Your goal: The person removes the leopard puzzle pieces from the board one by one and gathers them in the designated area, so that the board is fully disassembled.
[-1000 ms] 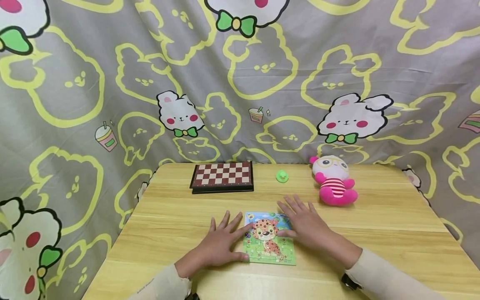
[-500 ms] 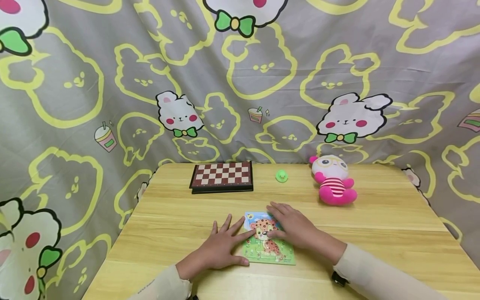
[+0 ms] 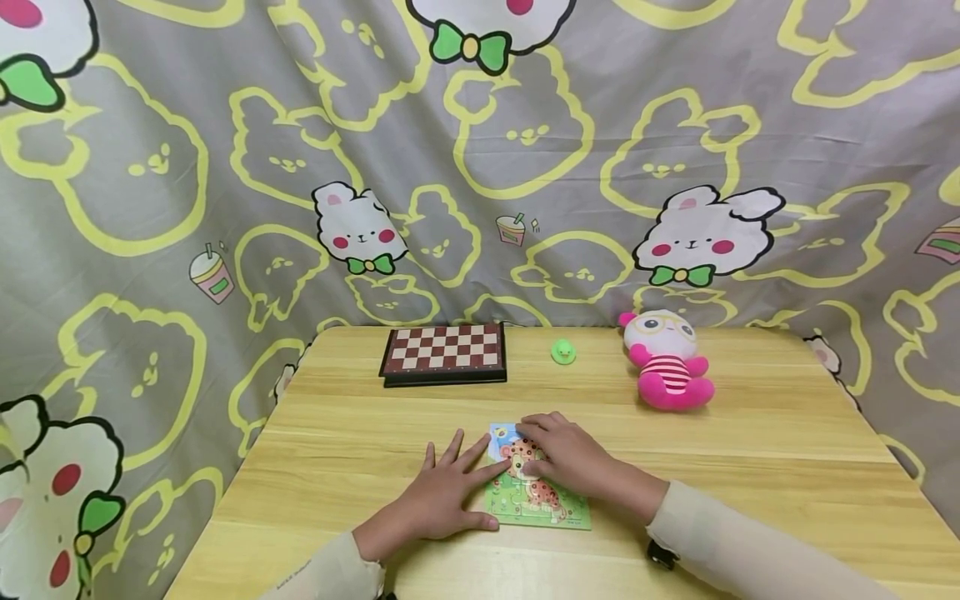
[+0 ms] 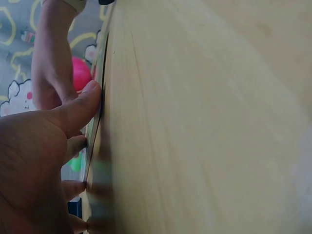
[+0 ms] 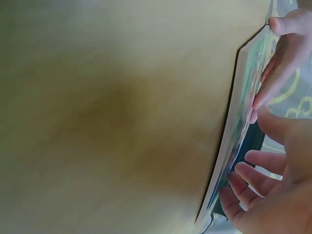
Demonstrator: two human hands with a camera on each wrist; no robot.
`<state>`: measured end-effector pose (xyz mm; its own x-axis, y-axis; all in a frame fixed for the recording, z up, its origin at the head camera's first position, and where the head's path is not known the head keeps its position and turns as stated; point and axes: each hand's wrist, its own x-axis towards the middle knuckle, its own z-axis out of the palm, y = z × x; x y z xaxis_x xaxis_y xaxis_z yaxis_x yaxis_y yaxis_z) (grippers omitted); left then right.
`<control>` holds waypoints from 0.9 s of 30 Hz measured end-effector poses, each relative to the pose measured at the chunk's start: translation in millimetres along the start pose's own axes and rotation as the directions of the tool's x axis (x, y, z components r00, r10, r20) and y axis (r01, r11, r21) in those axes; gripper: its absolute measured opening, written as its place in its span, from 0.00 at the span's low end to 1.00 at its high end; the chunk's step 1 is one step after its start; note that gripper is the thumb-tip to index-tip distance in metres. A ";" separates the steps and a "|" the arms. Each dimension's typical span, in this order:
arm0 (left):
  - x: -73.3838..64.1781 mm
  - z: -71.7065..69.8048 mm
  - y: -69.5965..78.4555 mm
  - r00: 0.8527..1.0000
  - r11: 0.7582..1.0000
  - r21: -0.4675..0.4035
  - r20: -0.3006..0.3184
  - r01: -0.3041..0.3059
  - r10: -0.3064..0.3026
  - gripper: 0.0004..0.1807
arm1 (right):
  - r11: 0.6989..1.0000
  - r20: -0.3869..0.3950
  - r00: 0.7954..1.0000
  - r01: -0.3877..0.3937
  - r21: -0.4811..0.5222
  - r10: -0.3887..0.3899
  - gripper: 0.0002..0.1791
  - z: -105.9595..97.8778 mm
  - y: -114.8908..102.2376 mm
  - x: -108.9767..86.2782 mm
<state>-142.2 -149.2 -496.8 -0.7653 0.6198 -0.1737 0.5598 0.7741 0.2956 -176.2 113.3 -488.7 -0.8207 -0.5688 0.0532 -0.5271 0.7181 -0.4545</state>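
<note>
A small jigsaw puzzle with a spotted cartoon leopard lies flat on the wooden table. My left hand rests at its left side with spread fingers. The index fingertip is on the picture and the thumb reaches the lower left edge. Over the upper right part lies my right hand, fingers gently bent and hiding that corner. In the right wrist view, the right hand's fingertips come down at the puzzle's surface. The left wrist view has the left thumb along the board's thin edge.
Toward the back of the table stand a folded chessboard box, a green toy duck and a pink-and-white plush toy. A grey curtain with cartoon prints hangs behind the table and along its sides.
My right hand has slid left and slightly toward me across the puzzle, covering more of its upper right. The left hand has barely shifted, and the puzzle stays in place.
</note>
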 end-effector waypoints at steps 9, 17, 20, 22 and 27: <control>0.0 1.4 -0.5 1.000 1.000 -0.006 -0.017 -0.001 0.000 0.46 | 0.993 0.014 1.000 0.018 0.120 -0.020 0.27 4.6 -7.0 15.1; 0.6 2.0 -0.9 1.000 1.000 -0.026 -0.019 0.008 -0.009 0.47 | 0.975 0.074 0.997 -0.040 0.219 0.025 0.26 7.8 -2.4 34.4; 1.2 2.5 -1.1 1.000 0.999 -0.039 -0.023 0.018 -0.019 0.48 | 0.966 0.107 0.993 -0.073 0.248 0.048 0.25 7.0 0.4 39.6; 1.3 2.8 -1.2 0.999 0.999 -0.046 -0.027 0.023 -0.024 0.48 | 0.963 0.120 0.991 -0.081 0.255 0.052 0.23 7.0 1.9 42.0; 1.3 5.6 -1.9 0.999 0.999 -0.038 -0.041 0.026 -0.028 0.47 | 0.961 0.122 0.991 -0.080 0.266 0.049 0.21 8.0 4.5 46.4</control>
<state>-142.5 -149.1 -502.9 -0.7928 0.5924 -0.1433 0.5271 0.7845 0.3266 -214.9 87.0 -495.4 -0.8124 -0.5779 -0.0779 -0.3820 0.6283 -0.6777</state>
